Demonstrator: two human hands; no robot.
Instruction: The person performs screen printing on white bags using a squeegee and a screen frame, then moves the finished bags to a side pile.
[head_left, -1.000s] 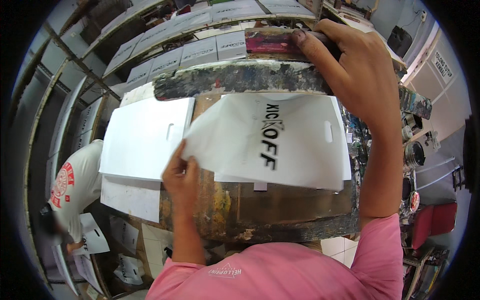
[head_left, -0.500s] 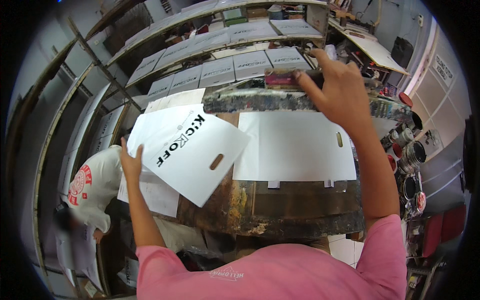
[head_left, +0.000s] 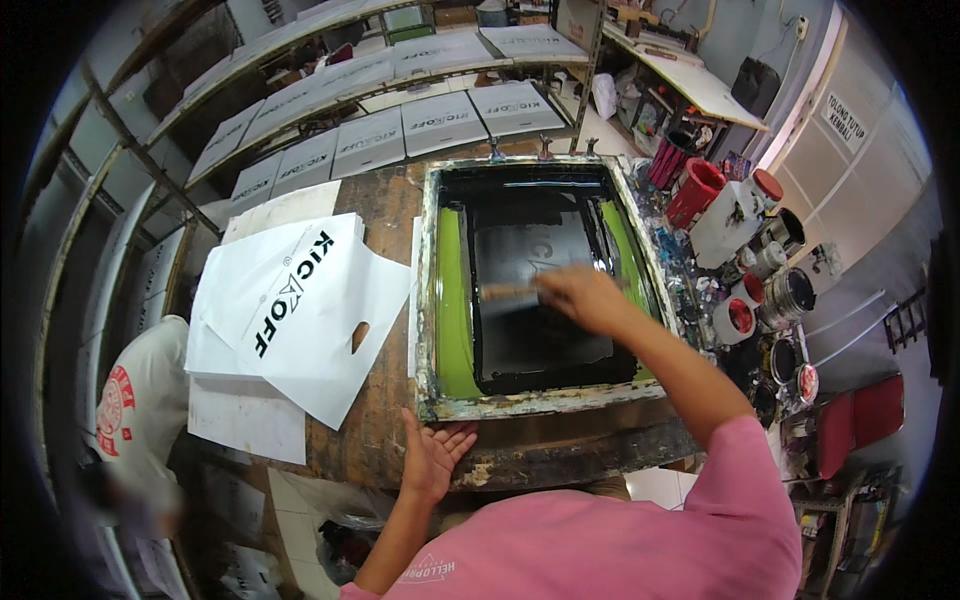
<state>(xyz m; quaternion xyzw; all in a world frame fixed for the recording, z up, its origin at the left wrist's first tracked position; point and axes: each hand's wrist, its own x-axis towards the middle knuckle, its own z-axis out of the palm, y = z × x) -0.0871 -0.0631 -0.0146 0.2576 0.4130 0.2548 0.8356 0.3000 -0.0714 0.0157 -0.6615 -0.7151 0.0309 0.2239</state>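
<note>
A screen printing frame [head_left: 530, 407] lies flat on the worn table, its mesh smeared with black ink [head_left: 540, 360] and edged with green. My right hand [head_left: 585, 298] is closed around the handle of a squeegee [head_left: 508, 292] over the middle of the mesh. Palm upward, my left hand [head_left: 432, 458] is open beside the frame's near left corner, with its fingertips at the rim. To the left, a white bag with black print and a cut-out handle [head_left: 335, 345] rests askew on a stack of white bags [head_left: 222, 350]. A white edge shows beside the frame's left side; the rest beneath is hidden.
Ink cans and tubs [head_left: 790, 295] crowd the right side. Racks behind hold rows of printed white bags [head_left: 445, 125]. At the left, a person in a white shirt [head_left: 150, 375] bends near another rack. A red chair [head_left: 860, 425] stands at the right.
The raised screen frame has come down over the white bag. My left hand has let go of the printed bag, now on the stack, and moved right. My right hand now grips the squeegee.
</note>
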